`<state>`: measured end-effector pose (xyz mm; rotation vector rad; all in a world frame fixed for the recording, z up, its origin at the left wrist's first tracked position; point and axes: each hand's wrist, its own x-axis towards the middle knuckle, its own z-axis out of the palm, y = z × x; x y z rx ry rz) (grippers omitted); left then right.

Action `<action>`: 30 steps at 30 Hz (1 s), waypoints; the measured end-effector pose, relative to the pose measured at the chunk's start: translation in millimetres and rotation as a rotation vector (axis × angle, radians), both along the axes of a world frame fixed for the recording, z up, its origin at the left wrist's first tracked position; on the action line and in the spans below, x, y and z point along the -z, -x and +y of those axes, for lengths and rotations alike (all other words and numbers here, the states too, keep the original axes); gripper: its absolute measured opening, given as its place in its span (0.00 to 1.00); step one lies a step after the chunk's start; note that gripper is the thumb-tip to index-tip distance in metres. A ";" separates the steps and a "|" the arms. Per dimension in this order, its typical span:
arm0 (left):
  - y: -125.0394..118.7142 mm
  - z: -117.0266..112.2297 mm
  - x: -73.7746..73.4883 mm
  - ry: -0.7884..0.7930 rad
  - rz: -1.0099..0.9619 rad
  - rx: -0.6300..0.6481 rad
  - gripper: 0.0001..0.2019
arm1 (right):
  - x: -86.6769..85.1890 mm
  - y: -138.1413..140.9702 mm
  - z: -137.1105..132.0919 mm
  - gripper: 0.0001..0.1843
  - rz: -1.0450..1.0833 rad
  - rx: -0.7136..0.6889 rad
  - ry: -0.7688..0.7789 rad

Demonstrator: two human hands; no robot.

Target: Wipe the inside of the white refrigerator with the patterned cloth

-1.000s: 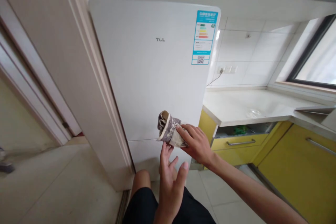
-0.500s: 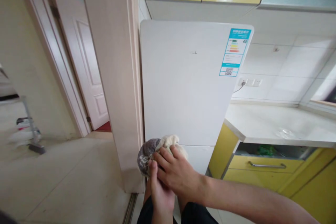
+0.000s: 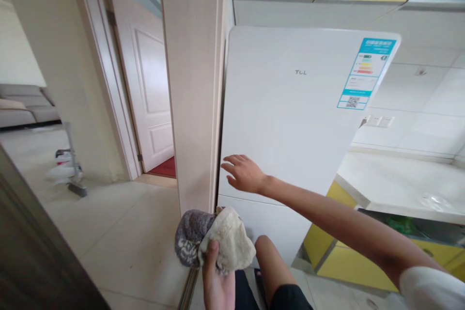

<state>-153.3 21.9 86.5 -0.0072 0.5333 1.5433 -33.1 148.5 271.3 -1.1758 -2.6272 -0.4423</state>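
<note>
Grasping grey-and-cream cloth bundle [image 3: 232, 237] in left hand [image 3: 220, 286], long axis left-right, on near side and slightly left of empty right hand [image 3: 247, 175] with fingers [image 3: 231, 169] spread before TCL refrigerator [image 3: 283, 116].

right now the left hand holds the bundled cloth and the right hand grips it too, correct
Not quite: the head view shows the right hand off the bundled cloth, in front of the white fridge. The left hand does hold it.
</note>
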 end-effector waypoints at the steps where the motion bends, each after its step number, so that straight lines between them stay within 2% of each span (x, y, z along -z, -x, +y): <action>1: 1.4 -1.9 4.4 -0.009 -0.007 0.011 0.28 | 2.1 1.3 19.6 0.22 -0.126 0.034 -0.029; 4: 3.3 -6.4 18.5 -0.049 -0.037 0.066 0.29 | 11.6 4.4 69.9 0.26 -0.431 0.041 -0.075; 6: 3.2 -7.9 27.0 -0.066 -0.039 0.075 0.29 | 18.2 7.6 94.6 0.26 -0.527 0.034 -0.111; 10: 4.0 -7.1 35.4 -0.016 -0.007 0.081 0.29 | 30.8 22.2 128.2 0.22 -0.546 0.098 -0.146; 16: 12.0 -4.8 27.8 0.027 0.005 0.099 0.28 | 56.5 50.9 154.6 0.19 -0.541 0.272 -0.182; 19: 18.8 -6.1 26.6 0.014 0.014 0.094 0.28 | 63.4 54.1 156.2 0.20 -0.534 0.305 -0.208; 23: 31.8 -6.7 27.3 0.054 0.052 0.073 0.27 | 62.1 50.9 145.7 0.21 -0.508 0.278 -0.229; 26: 42.4 -7.6 23.0 0.067 0.078 0.052 0.24 | 59.1 47.9 125.4 0.21 -0.483 0.231 -0.258; 30: 58.8 -14.1 15.2 0.102 0.126 0.004 0.24 | 55.3 37.0 82.7 0.21 -0.492 0.097 -0.278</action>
